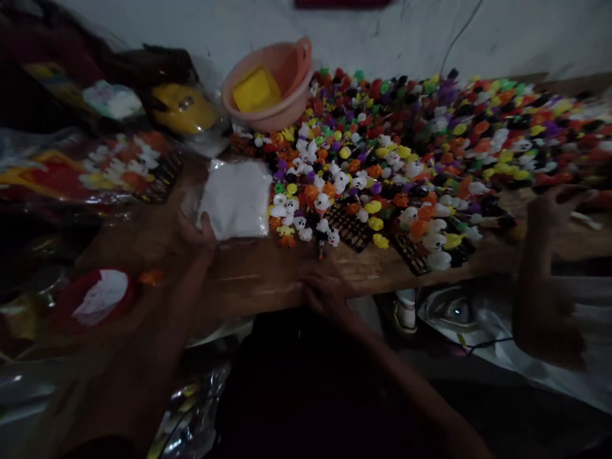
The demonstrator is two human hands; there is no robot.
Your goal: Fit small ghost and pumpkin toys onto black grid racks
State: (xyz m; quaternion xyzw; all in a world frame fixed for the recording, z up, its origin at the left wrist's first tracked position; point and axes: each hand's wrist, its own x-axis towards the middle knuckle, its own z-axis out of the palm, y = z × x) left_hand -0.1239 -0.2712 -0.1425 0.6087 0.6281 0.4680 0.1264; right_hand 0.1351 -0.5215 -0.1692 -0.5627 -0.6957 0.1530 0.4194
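Observation:
My left hand (198,234) is at the left edge of a flat white packet in clear plastic (236,199), its thumb on the near corner and its other fingers partly hidden. The packet lies on the wooden table (253,277). At the table's front edge, my right hand (327,294) rests with its fingers stretched to the left and slightly apart, holding nothing that I can see. Just beyond it are small white, orange and yellow figure toppers (306,220), some beside a black grid tray (351,226).
A pink basin (268,86) with a yellow block stands at the back. Bagged figures (129,162) and a red bowl (95,299) are on the left. A large heap of colourful figures (449,127) covers the back right. Another person's arm (545,255) reaches in there.

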